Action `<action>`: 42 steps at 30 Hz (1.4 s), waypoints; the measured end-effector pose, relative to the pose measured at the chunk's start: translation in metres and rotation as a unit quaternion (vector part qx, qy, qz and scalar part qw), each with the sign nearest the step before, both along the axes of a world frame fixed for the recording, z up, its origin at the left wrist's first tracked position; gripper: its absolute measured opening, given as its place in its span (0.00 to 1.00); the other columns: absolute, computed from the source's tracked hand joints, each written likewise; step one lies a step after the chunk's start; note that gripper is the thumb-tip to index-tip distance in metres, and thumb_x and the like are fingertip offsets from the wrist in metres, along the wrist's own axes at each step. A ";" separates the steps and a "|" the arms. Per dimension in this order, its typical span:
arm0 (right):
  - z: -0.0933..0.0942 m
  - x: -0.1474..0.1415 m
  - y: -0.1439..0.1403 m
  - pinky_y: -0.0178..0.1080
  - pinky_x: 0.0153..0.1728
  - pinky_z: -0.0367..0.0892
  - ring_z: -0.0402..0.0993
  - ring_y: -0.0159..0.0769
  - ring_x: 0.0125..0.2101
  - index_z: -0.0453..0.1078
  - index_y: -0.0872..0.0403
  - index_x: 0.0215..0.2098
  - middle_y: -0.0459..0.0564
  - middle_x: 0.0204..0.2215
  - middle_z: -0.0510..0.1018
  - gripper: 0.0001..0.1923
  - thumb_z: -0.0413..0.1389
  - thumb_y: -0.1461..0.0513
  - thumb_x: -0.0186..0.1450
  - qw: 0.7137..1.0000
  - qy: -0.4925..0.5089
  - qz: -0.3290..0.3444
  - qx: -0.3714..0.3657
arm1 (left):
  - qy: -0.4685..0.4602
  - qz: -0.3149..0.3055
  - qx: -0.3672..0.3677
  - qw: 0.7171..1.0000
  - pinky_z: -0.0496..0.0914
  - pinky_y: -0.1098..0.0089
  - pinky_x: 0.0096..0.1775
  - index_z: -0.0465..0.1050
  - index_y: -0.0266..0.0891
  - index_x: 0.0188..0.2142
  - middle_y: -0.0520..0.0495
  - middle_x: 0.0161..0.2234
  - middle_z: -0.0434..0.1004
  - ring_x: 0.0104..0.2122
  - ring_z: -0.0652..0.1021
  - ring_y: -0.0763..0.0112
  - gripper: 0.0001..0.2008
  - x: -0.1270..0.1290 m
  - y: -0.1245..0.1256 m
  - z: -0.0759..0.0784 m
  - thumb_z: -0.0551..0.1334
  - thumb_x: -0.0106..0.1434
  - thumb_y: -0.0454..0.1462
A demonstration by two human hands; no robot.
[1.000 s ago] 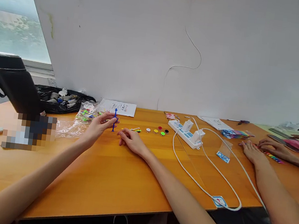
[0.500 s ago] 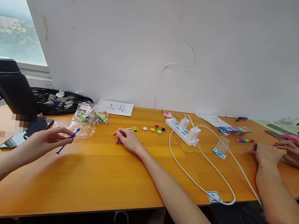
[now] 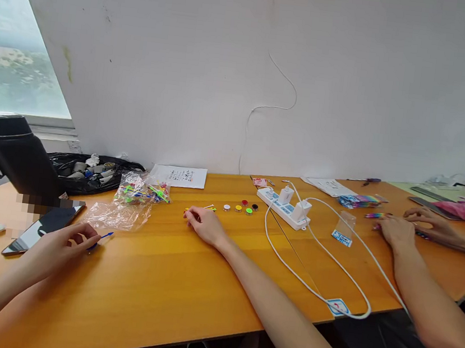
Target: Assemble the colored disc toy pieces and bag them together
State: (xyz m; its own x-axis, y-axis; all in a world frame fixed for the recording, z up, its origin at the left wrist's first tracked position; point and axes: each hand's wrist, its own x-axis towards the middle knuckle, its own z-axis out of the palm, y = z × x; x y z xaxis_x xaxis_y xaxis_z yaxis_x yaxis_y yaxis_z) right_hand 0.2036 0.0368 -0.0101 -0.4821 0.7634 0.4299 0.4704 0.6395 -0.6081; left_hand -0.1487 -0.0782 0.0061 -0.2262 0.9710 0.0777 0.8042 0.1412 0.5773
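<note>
My left hand [image 3: 65, 244] rests low on the orange table [image 3: 185, 281] at the left, fingers closed on a thin blue stick [image 3: 101, 237] whose tip lies on the wood. A dark phone [image 3: 42, 224] lies just left of that hand. My right hand [image 3: 205, 224] lies on the table near the middle, fingers curled beside a few thin coloured sticks [image 3: 203, 209]. A row of small coloured round caps [image 3: 240, 207] sits just right of it. A clear bag of coloured sticks [image 3: 141, 191] lies between my hands, farther back.
A white power strip [image 3: 285, 207] with chargers and a looping white cable [image 3: 320, 286] lies right of centre. A black bottle [image 3: 18, 156] and a black bag of bits [image 3: 93, 168] stand at back left. Another person's hands [image 3: 404, 229] work at the right.
My left hand has carried the blue stick from near the middle down and left to the table beside the phone. My right hand has stayed near the coloured sticks.
</note>
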 end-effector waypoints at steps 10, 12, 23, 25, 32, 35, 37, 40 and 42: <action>0.007 0.066 0.038 0.43 0.50 0.63 0.67 0.45 0.47 0.75 0.56 0.39 0.56 0.42 0.76 0.07 0.54 0.67 0.66 0.950 -0.167 -0.237 0.115 | 0.018 -0.006 -0.016 1.000 0.61 0.73 0.38 0.70 0.49 0.32 0.62 0.25 0.80 0.33 0.78 0.63 0.19 0.007 -0.017 0.005 0.56 0.59 0.59; 0.005 0.065 0.040 0.42 0.50 0.64 0.68 0.44 0.47 0.75 0.57 0.39 0.57 0.42 0.76 0.08 0.54 0.69 0.65 0.952 -0.171 -0.234 0.098 | 0.005 -0.001 -0.012 1.000 0.61 0.74 0.38 0.70 0.48 0.32 0.62 0.25 0.80 0.33 0.78 0.63 0.19 0.011 -0.022 0.006 0.56 0.60 0.58; 0.011 0.052 0.034 0.42 0.44 0.67 0.72 0.42 0.42 0.73 0.52 0.40 0.52 0.40 0.75 0.07 0.52 0.65 0.69 0.968 -0.062 -0.201 0.133 | 0.039 0.042 0.012 0.998 0.65 0.71 0.36 0.72 0.45 0.33 0.54 0.29 0.82 0.32 0.79 0.61 0.18 0.028 -0.032 0.012 0.55 0.62 0.54; 0.012 0.048 0.033 0.40 0.41 0.68 0.73 0.38 0.39 0.73 0.52 0.40 0.51 0.40 0.74 0.07 0.52 0.64 0.69 0.977 -0.019 -0.175 0.122 | 0.077 0.048 0.028 0.995 0.66 0.70 0.36 0.72 0.45 0.32 0.52 0.31 0.82 0.32 0.79 0.61 0.18 0.025 -0.033 0.012 0.54 0.62 0.54; 0.012 0.039 0.033 0.39 0.42 0.70 0.74 0.37 0.37 0.72 0.52 0.41 0.50 0.39 0.74 0.07 0.53 0.63 0.68 0.981 0.092 -0.129 0.115 | 0.174 0.016 0.197 0.965 0.69 0.56 0.49 0.70 0.42 0.37 0.43 0.41 0.77 0.42 0.75 0.54 0.17 0.057 -0.024 0.019 0.52 0.65 0.50; 0.015 0.039 0.032 0.40 0.44 0.70 0.74 0.37 0.38 0.72 0.52 0.41 0.50 0.39 0.74 0.06 0.54 0.63 0.67 0.979 0.114 -0.118 0.118 | -0.005 -0.108 0.157 0.982 0.71 0.56 0.49 0.71 0.42 0.42 0.42 0.48 0.74 0.45 0.76 0.56 0.17 0.116 -0.005 0.020 0.54 0.66 0.51; 0.016 0.039 0.029 0.39 0.44 0.71 0.75 0.36 0.38 0.72 0.53 0.41 0.50 0.39 0.75 0.06 0.54 0.62 0.67 0.981 0.129 -0.101 0.105 | -0.170 -0.154 0.098 0.968 0.73 0.57 0.49 0.69 0.42 0.48 0.41 0.53 0.73 0.49 0.77 0.57 0.19 0.158 0.014 0.016 0.57 0.65 0.51; 0.015 0.034 0.020 0.37 0.43 0.71 0.75 0.34 0.37 0.71 0.54 0.41 0.50 0.39 0.76 0.06 0.54 0.61 0.68 0.986 0.134 -0.067 0.069 | -0.436 -0.175 0.043 0.882 0.74 0.57 0.51 0.66 0.42 0.53 0.38 0.58 0.70 0.51 0.78 0.59 0.22 0.202 0.049 0.006 0.61 0.64 0.50; 0.011 0.028 0.014 0.35 0.43 0.71 0.76 0.33 0.38 0.71 0.54 0.41 0.49 0.39 0.76 0.06 0.54 0.62 0.68 0.992 0.107 -0.035 0.055 | -0.538 -0.195 -0.006 0.820 0.72 0.56 0.54 0.68 0.40 0.51 0.37 0.53 0.76 0.47 0.80 0.60 0.22 0.213 0.070 -0.003 0.66 0.61 0.47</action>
State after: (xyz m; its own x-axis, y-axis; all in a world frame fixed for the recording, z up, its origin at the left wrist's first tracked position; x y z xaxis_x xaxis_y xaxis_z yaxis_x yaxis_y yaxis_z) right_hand 0.2311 0.0510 0.0010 -0.3177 0.7344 0.5998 0.3843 0.6780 -0.6266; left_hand 0.0642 -0.0078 0.0035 0.1709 0.9849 0.0266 -0.1838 0.0054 0.9830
